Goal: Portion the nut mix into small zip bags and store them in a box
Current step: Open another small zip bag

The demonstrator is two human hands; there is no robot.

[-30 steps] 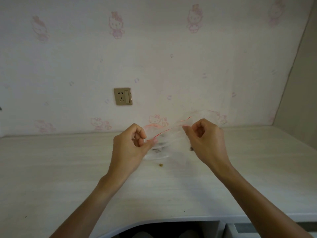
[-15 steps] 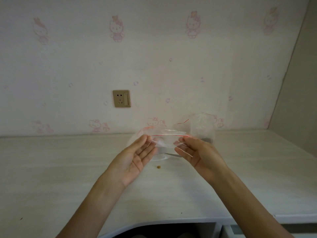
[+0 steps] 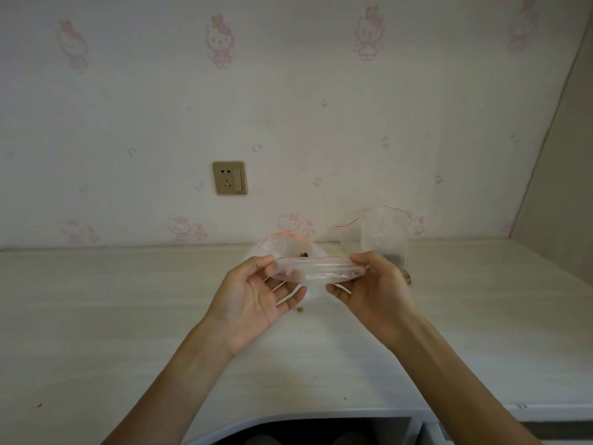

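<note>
Centre of frame: left hand point(image 3: 256, 293) and right hand point(image 3: 373, 284) pinch the ends of a small zip bag point(image 3: 316, 268), held above the counter point(image 3: 128, 316); behind, two more clear bags point(image 3: 383, 232) sit by the wall; a stray nut point(image 3: 300, 310) lies below; no box visible; portioning apparently unfinished.

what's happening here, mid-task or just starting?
Mid-task. A person holds a small clear zip bag with a red seal line over the pale wooden desk, left hand and right hand each pinching one end of it. Behind stand two more clear bags: an open one with a few nuts inside and a taller upright one. One loose nut lies on the desk. No storage box is in view.
</note>
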